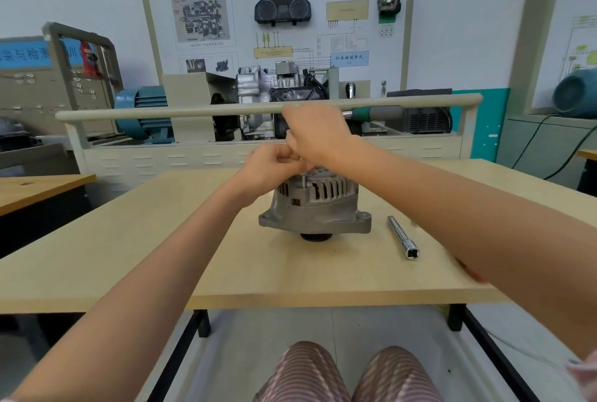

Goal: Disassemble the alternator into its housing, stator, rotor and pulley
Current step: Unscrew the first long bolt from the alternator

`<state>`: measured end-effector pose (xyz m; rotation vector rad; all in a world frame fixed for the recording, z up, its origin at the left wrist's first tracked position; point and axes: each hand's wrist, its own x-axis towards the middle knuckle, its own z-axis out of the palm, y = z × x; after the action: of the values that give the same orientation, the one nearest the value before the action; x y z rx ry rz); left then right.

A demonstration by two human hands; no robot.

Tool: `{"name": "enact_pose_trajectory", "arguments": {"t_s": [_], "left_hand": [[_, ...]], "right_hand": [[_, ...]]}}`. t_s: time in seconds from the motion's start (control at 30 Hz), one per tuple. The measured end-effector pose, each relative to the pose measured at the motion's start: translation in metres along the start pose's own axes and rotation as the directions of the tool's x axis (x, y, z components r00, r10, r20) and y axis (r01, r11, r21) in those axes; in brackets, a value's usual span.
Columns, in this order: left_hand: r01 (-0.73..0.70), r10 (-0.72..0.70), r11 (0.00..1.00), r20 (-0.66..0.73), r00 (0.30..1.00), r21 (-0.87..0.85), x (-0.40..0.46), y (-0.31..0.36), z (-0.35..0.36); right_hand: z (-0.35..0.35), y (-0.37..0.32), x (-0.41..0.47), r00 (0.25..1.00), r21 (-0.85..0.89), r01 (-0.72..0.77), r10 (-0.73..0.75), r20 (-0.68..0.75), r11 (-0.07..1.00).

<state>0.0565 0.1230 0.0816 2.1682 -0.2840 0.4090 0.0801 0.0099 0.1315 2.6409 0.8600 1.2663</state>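
The alternator (pixel 315 204) stands pulley-down near the table's (pixel 129 240) far edge. Left hand (pixel 271 164) and right hand (pixel 315 136), fingers curled, pinch something small atop it; lift any through-bolt straight, steadying the housing so nothing tips

Pale wooden table (pixel 226 266), two things on top.
Grey alternator (pixel 315 207) standing near the middle, black pulley (pixel 316 237) down against the tabletop; to its right, apart from it, a chrome socket extension (pixel 402 237) lying flat, square end nearest.
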Motion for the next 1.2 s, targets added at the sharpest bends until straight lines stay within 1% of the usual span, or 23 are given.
{"name": "enact_pose_trajectory", "arguments": {"t_s": [0.1,0.17,0.27,0.33,0.37,0.4,0.43,0.47,0.5,0.53,0.57,0.6,0.63,0.7,0.8,0.87,0.97,1.07,1.13,1.2], "left_hand": [[-0.036,0.038,0.999,0.078,0.996,-0.022,0.000,-0.002,-0.003],[-0.027,0.038,0.996,0.120,0.992,-0.090,0.000,-0.002,-0.005],[-0.012,0.029,0.989,0.117,0.993,-0.147,-0.001,-0.001,-0.006],[-0.005,0.019,0.987,0.088,0.996,-0.158,-0.002,0.001,-0.007],[0.002,0.010,0.986,0.069,0.998,-0.167,-0.002,0.001,-0.008],[0.012,-0.004,0.984,0.045,0.999,-0.177,-0.002,0.003,-0.008],[0.018,-0.016,0.987,0.016,1.000,-0.161,-0.002,0.005,-0.007],[0.026,-0.029,0.993,-0.030,0.999,-0.115,-0.001,0.008,-0.005],[0.035,-0.038,0.999,-0.087,0.996,-0.032,0.001,0.011,0.000],[0.059,-0.047,0.996,-0.150,0.987,0.072,0.002,0.014,0.005],[0.089,-0.049,0.980,-0.221,0.974,0.175,0.002,0.018,0.010],[0.116,-0.050,0.965,-0.268,0.962,0.235,0.000,0.019,0.013],[0.114,-0.047,0.967,-0.282,0.958,0.226,-0.001,0.020,0.015],[0.078,-0.035,0.984,-0.255,0.966,0.161,0.002,0.016,0.015],[0.027,0.010,0.983,-0.197,0.980,0.184,0.000,0.011,0.013],[0.006,0.021,0.982,-0.136,0.991,0.190,0.000,0.010,0.012],[0.004,0.000,0.981,-0.020,1.000,0.193,-0.002,0.005,0.006],[0.005,-0.018,0.987,0.077,0.997,0.160,-0.003,0.004,0.000],[0.014,-0.027,0.989,0.092,0.995,0.149,-0.002,0.005,-0.001],[0.021,-0.031,0.991,0.077,0.997,0.131,-0.001,0.005,-0.001]], "right_hand": [[0.007,0.014,-0.003,0.996,0.273,0.085,-0.089,0.005,0.958],[0.010,0.017,-0.004,0.995,0.430,0.086,-0.099,0.007,0.899],[0.011,0.018,-0.006,0.995,0.510,0.084,-0.095,-0.004,0.856],[0.007,0.017,-0.007,0.994,0.474,0.103,-0.112,-0.008,0.874],[0.006,0.015,-0.006,0.994,0.400,0.099,-0.109,0.003,0.911],[0.004,0.012,-0.005,0.996,0.288,0.073,-0.083,0.022,0.955],[0.002,0.007,-0.003,0.999,0.144,0.009,-0.016,0.052,0.990],[0.000,0.000,0.000,0.994,-0.017,-0.077,0.078,0.078,0.997],[-0.002,-0.008,0.002,0.978,-0.166,-0.157,0.176,0.111,0.974],[-0.006,-0.016,0.003,0.962,-0.266,-0.189,0.233,0.144,0.945],[-0.008,-0.021,0.005,0.954,-0.322,-0.179,0.244,0.174,0.930],[-0.009,-0.024,0.007,0.954,-0.346,-0.153,0.229,0.191,0.926],[-0.008,-0.023,0.008,0.960,-0.351,-0.121,0.200,0.198,0.929],[-0.006,-0.018,0.009,0.972,-0.340,-0.076,0.145,0.184,0.937],[-0.006,-0.010,0.005,0.985,-0.253,-0.070,0.107,0.135,0.965],[-0.006,-0.006,0.004,0.984,-0.207,-0.101,0.128,0.123,0.973],[-0.005,0.001,0.001,0.982,-0.127,-0.139,0.154,0.112,0.982],[-0.003,0.011,-0.002,0.982,-0.032,-0.183,0.185,0.045,0.983],[0.000,0.018,-0.002,0.970,0.029,-0.241,0.241,0.011,0.970],[0.003,0.026,-0.001,0.951,0.096,-0.306,0.308,-0.002,0.947]]}}
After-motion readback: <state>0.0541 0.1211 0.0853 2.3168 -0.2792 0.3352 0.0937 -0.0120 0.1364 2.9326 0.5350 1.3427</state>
